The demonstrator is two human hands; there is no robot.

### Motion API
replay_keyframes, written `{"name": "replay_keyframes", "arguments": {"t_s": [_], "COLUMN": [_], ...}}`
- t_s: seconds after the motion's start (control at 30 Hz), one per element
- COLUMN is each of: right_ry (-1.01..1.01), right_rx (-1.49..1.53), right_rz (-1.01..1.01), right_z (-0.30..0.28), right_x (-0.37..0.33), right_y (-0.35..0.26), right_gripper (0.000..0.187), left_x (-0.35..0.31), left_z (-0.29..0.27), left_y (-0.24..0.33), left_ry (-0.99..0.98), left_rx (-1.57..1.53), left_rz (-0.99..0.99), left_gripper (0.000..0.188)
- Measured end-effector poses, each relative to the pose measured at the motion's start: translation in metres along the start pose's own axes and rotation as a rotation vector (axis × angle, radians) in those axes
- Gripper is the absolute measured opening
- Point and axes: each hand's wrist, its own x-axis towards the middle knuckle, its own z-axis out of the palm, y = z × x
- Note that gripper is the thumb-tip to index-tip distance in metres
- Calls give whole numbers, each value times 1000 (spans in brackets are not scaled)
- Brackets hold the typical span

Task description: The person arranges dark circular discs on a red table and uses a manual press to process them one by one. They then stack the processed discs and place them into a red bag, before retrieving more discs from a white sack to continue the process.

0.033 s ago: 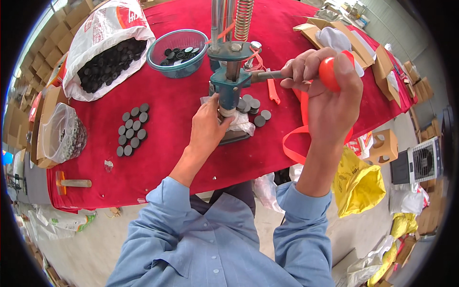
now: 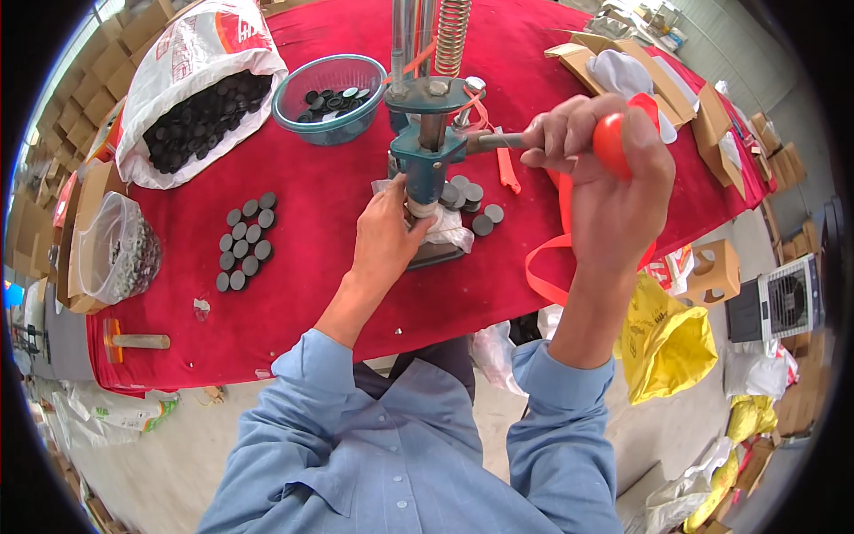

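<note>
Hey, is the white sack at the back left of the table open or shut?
Open: the white sack gapes, showing black discs inside.

The person wears a soft, light blue cloth shirt (image 2: 436,432) with lots of creases. Its long left sleeve (image 2: 271,432) and long right sleeve (image 2: 560,440) are turned up into wide, folded blue cuffs (image 2: 318,363), and the lower arms are bare. Small, round, pale buttons (image 2: 398,478) go down the front in a line. A flat blue cloth pocket (image 2: 316,488) is on the left side. Dark cloth trousers (image 2: 456,356) peek out past the shirt. The left hand (image 2: 382,235) and right hand (image 2: 620,189) are bare too
</note>
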Motion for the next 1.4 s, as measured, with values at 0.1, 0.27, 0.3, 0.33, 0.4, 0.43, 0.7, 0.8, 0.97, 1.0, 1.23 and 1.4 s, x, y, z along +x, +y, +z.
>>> {"name": "replay_keyframes", "arguments": {"t_s": [0.1,0.27,0.3,0.33,0.4,0.43,0.7,0.8,0.97,1.0,1.23,1.4], "right_ry": [-83,12,81,125,64,38,33,21,-20,-30,-123,-118], "right_rx": [43,-85,-60,-31,-69,-88,-83,-81,-112,-133,-132,-76], "right_rz": [-126,-229,-172,-114,-139,-155,-127,-128,-172,-182,-233,-222], "right_z": [-12,-21,-19,-19,-23,-24,-27,-26,-30,-31,-32,-19], "right_x": [-22,-112,-132,-140,-134,-130,-125,-121,-117,-114,-78,-33], "right_y": [16,57,66,64,65,65,57,57,54,51,32,17], "right_gripper": [53,65,67,65,64,63,61,60,58,58,56,54], "left_x": [-2,2,1,2,2,-4,-9,-19,-38,-40,-56,-52], "left_z": [-9,-68,-83,-99,-117,-120,-121,-112,-85,-82,-95,-85], "left_y": [6,-26,-45,-62,-90,-104,-118,-118,-98,-87,-60,-51], "left_ry": [27,20,60,31,7,-8,-170,-166,-194,-194,-80,-20], "left_rx": [6,324,472,639,937,965,852,849,915,897,701,285], "left_rz": [10,19,-6,-97,-284,-388,-435,-315,22,14,19,-100], "left_gripper": [61,44,43,43,55,57,58,56,50,51,41,47]}}
